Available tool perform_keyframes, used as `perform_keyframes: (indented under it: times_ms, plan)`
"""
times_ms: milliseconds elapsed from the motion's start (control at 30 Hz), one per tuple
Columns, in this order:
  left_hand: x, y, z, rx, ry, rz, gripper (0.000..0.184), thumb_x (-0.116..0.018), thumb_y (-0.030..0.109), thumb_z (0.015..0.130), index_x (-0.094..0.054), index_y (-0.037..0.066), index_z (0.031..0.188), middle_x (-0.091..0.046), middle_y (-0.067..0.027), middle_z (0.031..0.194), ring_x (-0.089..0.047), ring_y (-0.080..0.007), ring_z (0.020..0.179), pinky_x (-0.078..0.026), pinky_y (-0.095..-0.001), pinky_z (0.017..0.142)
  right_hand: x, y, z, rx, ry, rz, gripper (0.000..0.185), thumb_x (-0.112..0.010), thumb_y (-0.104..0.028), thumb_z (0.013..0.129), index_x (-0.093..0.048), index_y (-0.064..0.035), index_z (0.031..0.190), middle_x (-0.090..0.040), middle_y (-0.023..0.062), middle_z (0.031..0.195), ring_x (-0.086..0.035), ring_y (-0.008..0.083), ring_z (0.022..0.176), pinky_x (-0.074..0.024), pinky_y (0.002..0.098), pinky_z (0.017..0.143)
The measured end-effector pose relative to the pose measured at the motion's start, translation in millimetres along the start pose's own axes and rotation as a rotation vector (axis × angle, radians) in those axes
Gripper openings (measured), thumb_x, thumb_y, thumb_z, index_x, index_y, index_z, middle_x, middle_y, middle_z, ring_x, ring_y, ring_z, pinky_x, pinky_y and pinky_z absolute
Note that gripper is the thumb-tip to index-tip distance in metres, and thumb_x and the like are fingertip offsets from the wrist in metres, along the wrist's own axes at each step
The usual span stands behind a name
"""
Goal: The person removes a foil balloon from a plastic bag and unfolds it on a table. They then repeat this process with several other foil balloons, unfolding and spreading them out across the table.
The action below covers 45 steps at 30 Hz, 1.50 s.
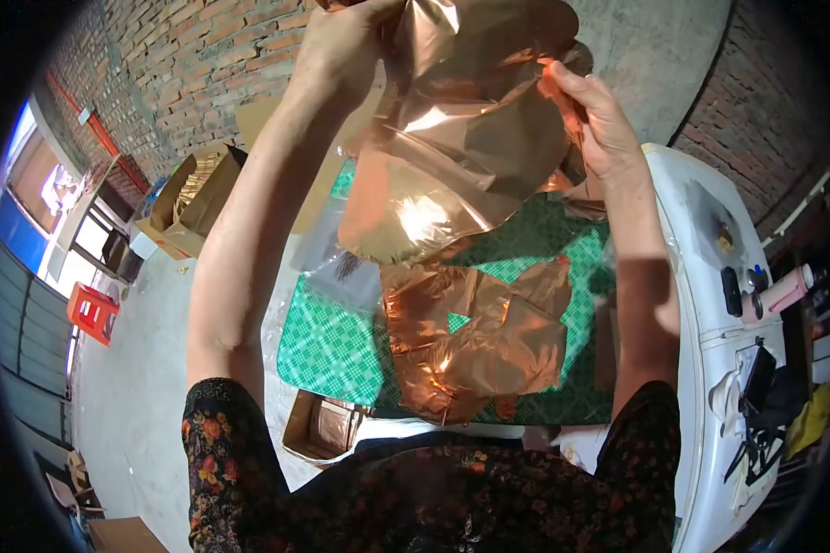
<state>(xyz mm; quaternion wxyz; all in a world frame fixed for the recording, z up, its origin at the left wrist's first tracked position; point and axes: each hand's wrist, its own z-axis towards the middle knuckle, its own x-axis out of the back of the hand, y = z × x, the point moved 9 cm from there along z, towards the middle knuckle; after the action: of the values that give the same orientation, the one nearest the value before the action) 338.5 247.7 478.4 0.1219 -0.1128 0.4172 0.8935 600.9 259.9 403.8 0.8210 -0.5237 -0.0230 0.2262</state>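
Note:
A shiny copper-coloured foil sheet [470,138] hangs raised between both hands, above a table with a green checked cover [327,346]. At the top, my left hand [350,32] is closed on the sheet's upper left edge, its fingertips partly out of view. My right hand [595,111] pinches the right edge between thumb and fingers. Below, more crumpled copper foil [489,355] lies spread on the cover. Clear plastic [337,267] lies at the table's left side, partly behind the raised sheet.
An open box [318,424] stands at the table's near left edge. Cardboard boxes [198,198] and a red crate [92,313] are on the left. On the right, a white surface [710,267] holds a pink cup [788,288] and small dark items. Brick walls stand behind.

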Motion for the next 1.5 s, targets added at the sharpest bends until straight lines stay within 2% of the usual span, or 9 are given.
perform_keyframes:
  times_ms: [100, 267, 400, 500, 667, 900, 1000, 1133, 1500]
  plan:
    - [-5, 10, 0, -0.023, 0.002, -0.013, 0.023, -0.057, -0.004, 0.088, -0.062, 0.001, 0.109, -0.065, -0.0059, 0.093, -0.062, -0.0156, 0.081, -0.049, -0.0289, 0.07, -17, 11, 7, -0.053, -0.253, 0.187, 0.024, -0.071, -0.021, 0.093, -0.069, 0.0001, 0.104, -0.072, 0.0052, 0.098, -0.067, 0.0095, 0.089, -0.053, 0.0222, 0.082]
    - [39, 6, 20, 0.144, 0.016, 0.061, 0.018, -0.058, 0.0, 0.088, -0.063, 0.001, 0.106, -0.067, -0.0084, 0.088, -0.064, -0.0192, 0.074, -0.053, -0.0316, 0.071, -2, 18, 9, 0.026, -0.218, 0.297, 0.024, -0.06, -0.004, 0.095, -0.062, 0.0031, 0.118, -0.069, 0.0115, 0.111, -0.068, 0.0162, 0.099, -0.0582, 0.0313, 0.086]
    - [15, 38, 15, 0.081, -0.108, -0.149, 0.025, -0.058, 0.005, 0.092, -0.062, -0.002, 0.115, -0.07, -0.0084, 0.104, -0.067, -0.0202, 0.094, -0.052, -0.0319, 0.087, 13, 21, 21, 0.074, -0.184, 0.181, 0.03, -0.053, 0.003, 0.094, -0.056, 0.0052, 0.124, -0.065, 0.0143, 0.119, -0.068, 0.0197, 0.103, -0.0583, 0.034, 0.088]
    - [92, 21, 64, 0.193, -0.212, -0.255, 0.025, -0.061, 0.014, 0.097, -0.065, 0.001, 0.118, -0.07, -0.0059, 0.104, -0.067, -0.017, 0.093, -0.055, -0.0298, 0.084, 16, 16, 25, 0.087, 0.025, 0.077, 0.028, -0.051, -0.004, 0.098, -0.056, 0.0027, 0.125, -0.068, 0.0121, 0.112, -0.07, 0.0173, 0.095, -0.0602, 0.0308, 0.08]
    - [51, 18, 20, 0.302, -0.137, -0.077, 0.023, -0.063, 0.018, 0.097, -0.066, 0.004, 0.114, -0.069, -0.0037, 0.105, -0.065, -0.012, 0.094, -0.052, -0.027, 0.085, -30, 3, 37, -0.002, -0.198, 0.054, 0.029, -0.056, -0.018, 0.099, -0.058, 0.0005, 0.122, -0.067, 0.0085, 0.092, -0.065, 0.0144, 0.072, -0.0536, 0.0263, 0.058]
    - [14, -6, 6, 0.191, -0.143, -0.192, 0.023, -0.067, 0.012, 0.092, -0.066, -0.004, 0.109, -0.068, -0.008, 0.099, -0.064, -0.0168, 0.088, -0.051, -0.0276, 0.079, -81, -28, 48, 0.064, -0.332, 0.029, 0.035, -0.055, -0.024, 0.1, -0.055, -0.0007, 0.126, -0.065, 0.0103, 0.101, -0.065, 0.0173, 0.082, -0.0533, 0.0288, 0.067]
    - [-19, 2, -16, 0.219, -0.248, -0.222, 0.023, -0.061, 0.005, 0.094, -0.063, 0.003, 0.116, -0.07, -0.0049, 0.101, -0.066, -0.0169, 0.094, -0.051, -0.0298, 0.087, -73, -28, 50, 0.059, -0.266, 0.033, 0.038, -0.055, -0.026, 0.1, -0.054, -0.0012, 0.128, -0.065, 0.0111, 0.105, -0.065, 0.0185, 0.086, -0.0532, 0.0299, 0.071]
    - [-8, -7, 1, 0.129, -0.335, -0.19, 0.016, -0.062, 0.004, 0.094, -0.066, 0.005, 0.11, -0.069, -0.0037, 0.096, -0.064, -0.015, 0.084, -0.052, -0.0288, 0.076, -53, -3, 42, 0.021, -0.134, 0.087, 0.041, -0.054, -0.029, 0.101, -0.052, -0.0019, 0.131, -0.064, 0.0122, 0.109, -0.064, 0.0201, 0.091, -0.053, 0.0313, 0.077]
    - [9, -14, 19, 0.039, 0.113, -0.259, 0.01, -0.062, 0.004, 0.093, -0.066, 0.002, 0.102, -0.066, -0.0055, 0.082, -0.062, -0.017, 0.068, -0.048, -0.0284, 0.059, -38, 119, -24, 0.152, -0.009, 0.303, 0.05, -0.052, -0.038, 0.102, -0.046, -0.0037, 0.138, -0.062, 0.015, 0.123, -0.064, 0.0246, 0.106, -0.0526, 0.0353, 0.092]
